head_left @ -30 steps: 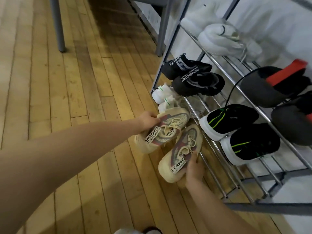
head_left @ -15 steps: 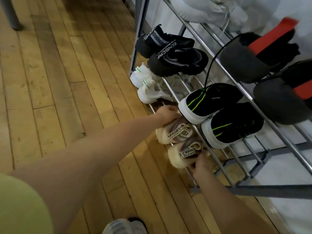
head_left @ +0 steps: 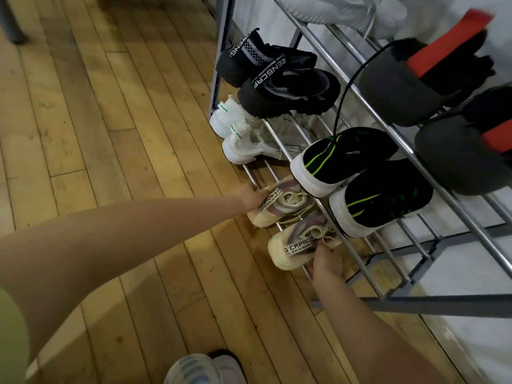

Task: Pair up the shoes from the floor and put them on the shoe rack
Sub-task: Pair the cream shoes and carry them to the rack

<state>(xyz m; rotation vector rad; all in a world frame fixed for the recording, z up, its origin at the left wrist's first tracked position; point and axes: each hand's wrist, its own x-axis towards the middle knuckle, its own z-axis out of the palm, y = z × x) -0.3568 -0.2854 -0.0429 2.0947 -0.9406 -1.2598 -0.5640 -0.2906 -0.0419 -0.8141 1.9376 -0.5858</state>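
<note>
Two cream sneakers with lettered straps lie side by side on the lowest bars of the metal shoe rack (head_left: 357,261). My left hand (head_left: 250,196) grips the heel of the far cream sneaker (head_left: 279,209). My right hand (head_left: 325,263) holds the near cream sneaker (head_left: 291,248) at its collar, fingers curled into the opening. Both toes point in under the shelf above.
A white pair (head_left: 241,137) sits on the bottom shelf to the left. Above are a black strapped pair (head_left: 277,76) and a black-and-green pair (head_left: 360,178). Higher up rest dark slippers with red lining (head_left: 415,87) and white shoes (head_left: 346,12). My own foot (head_left: 205,368) stands on the wooden floor (head_left: 97,134).
Both hands have carried the cream sneakers from above the floor onto the bottom shelf and pushed them further in under the black-and-green pair.
</note>
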